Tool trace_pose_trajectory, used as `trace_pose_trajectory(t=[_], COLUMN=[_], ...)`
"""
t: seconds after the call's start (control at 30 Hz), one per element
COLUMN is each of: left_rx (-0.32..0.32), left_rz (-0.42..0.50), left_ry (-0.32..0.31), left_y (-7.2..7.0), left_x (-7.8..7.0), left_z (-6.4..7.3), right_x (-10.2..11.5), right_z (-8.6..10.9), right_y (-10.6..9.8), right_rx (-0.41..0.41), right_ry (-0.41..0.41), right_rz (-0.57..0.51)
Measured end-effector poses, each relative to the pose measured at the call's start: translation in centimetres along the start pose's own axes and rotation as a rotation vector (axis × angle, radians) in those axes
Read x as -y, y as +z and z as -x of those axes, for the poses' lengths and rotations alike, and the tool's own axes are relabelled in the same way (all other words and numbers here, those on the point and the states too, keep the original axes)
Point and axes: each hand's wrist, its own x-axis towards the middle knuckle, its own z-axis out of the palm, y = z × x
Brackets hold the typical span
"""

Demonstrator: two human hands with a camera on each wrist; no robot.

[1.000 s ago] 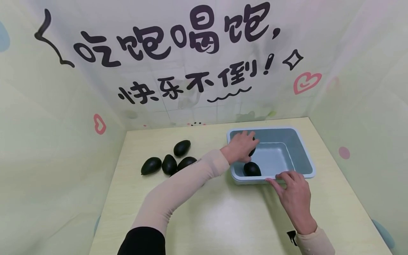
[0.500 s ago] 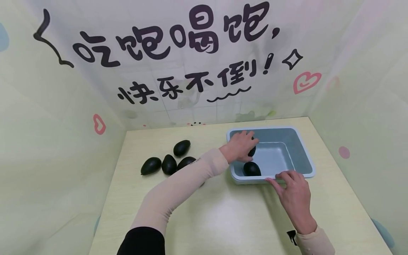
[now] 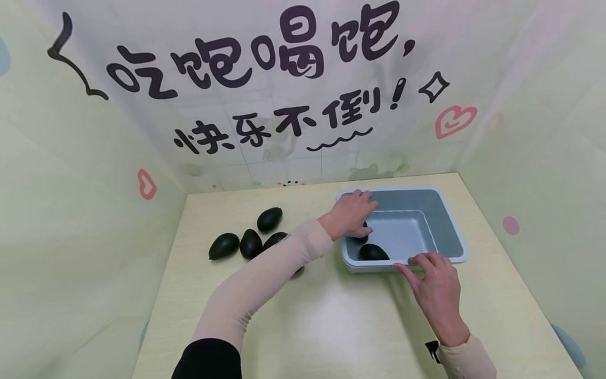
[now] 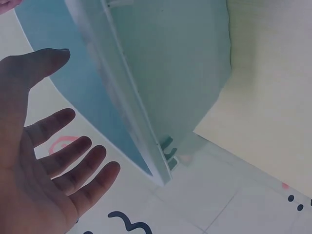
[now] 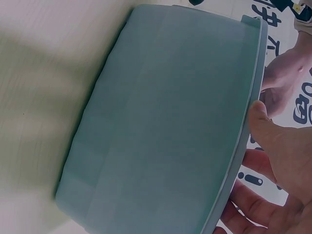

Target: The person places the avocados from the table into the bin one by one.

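Note:
Over the left end of a blue plastic bin (image 3: 407, 231) is my left hand (image 3: 347, 215), palm down. In the left wrist view its fingers (image 4: 87, 195) are spread and hold nothing. Below this hand, partly hidden, a dark avocado (image 3: 362, 239) lies in the bin. Another avocado (image 3: 374, 252) rests at the bin's front left corner. My right hand (image 3: 439, 289) pinches the front rim of the bin, thumb on one side and fingers on the other, as the right wrist view shows too.
Several more avocados (image 3: 224, 246) lie on the table (image 3: 331, 326) left of the bin, some partly covered by my left forearm (image 3: 270, 273). A printed curtain (image 3: 293, 152) hangs behind the table, and pale sheets stand at both sides.
My left hand has let go of the avocado and drawn back a little to the left. The avocado under it has shifted left and lower, and the front one has turned slightly.

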Motion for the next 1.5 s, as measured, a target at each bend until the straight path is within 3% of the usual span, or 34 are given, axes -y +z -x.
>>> trace_pose_trajectory(t=[0.4,0.63,0.9,1.13,1.5], left_rx=[-0.003,-0.027,-0.112,-0.169,-0.319], left_rz=[0.103,0.175,0.286,0.280,0.389], left_ry=[-0.026,-0.026,-0.004,0.011,-0.051], left_y=[0.5,1.6,2.9,4.2,5.8], left_x=[0.8,1.3,2.5,3.2,4.4], left_z=[0.5,1.5,2.5,3.0,4.2], right_x=[0.2,0.3,0.3,0.3,0.2], right_z=[0.0,0.0,-0.1,0.1,0.1], right_y=[-0.1,0.0,-0.2,-0.1,0.0], right_rx=[0.024,0.022,0.034,0.030,0.009], right_ry=[0.021,0.018,0.029,0.038,0.027], right_rz=[-0.002,-0.008,-0.009,-0.009,-0.013])
